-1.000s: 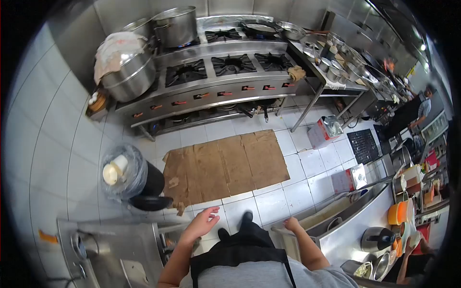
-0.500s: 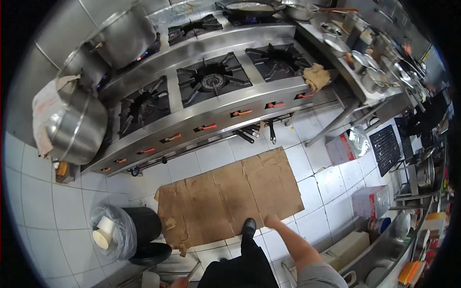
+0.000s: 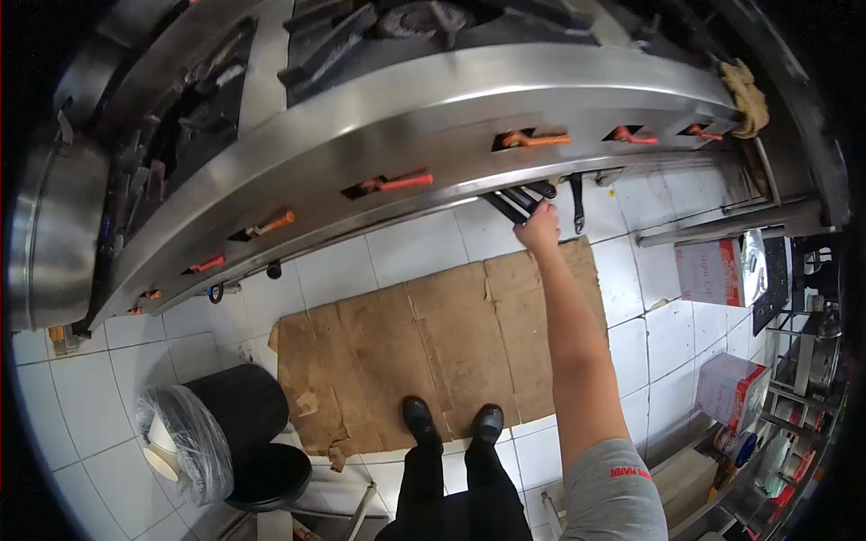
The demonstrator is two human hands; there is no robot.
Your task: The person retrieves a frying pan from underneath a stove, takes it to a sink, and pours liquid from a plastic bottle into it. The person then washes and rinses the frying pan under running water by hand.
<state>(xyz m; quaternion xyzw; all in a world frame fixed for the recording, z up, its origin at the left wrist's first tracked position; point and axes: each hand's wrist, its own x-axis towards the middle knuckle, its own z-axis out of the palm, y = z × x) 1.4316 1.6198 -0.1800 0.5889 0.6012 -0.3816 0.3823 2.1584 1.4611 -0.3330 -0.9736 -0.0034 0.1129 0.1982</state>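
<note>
My right hand (image 3: 539, 229) is stretched out to a cluster of black pan handles (image 3: 507, 206) that stick out from under the stove. Its fingers are closed at the end of one handle, and what the handles belong to is hidden below the stove. To the right of the hand, another black handle (image 3: 577, 200) hangs down on its own. The stove front (image 3: 433, 117) with its orange-red gas levers (image 3: 534, 140) is just above the hand. My left hand does not show in the current view.
Brown cardboard (image 3: 433, 347) lies on the white tiles under my feet. A black bin (image 3: 239, 406) with a plastic liner stands at left, near a large steel pot (image 3: 56, 234). Boxes (image 3: 711, 270) and a steel table leg (image 3: 722, 225) are at right. A cloth (image 3: 745, 97) hangs at the stove's corner.
I have stepped onto the cardboard, nearer the stove, and the view has come closer to it. My right hand has moved forward from beside my body to the black handles.
</note>
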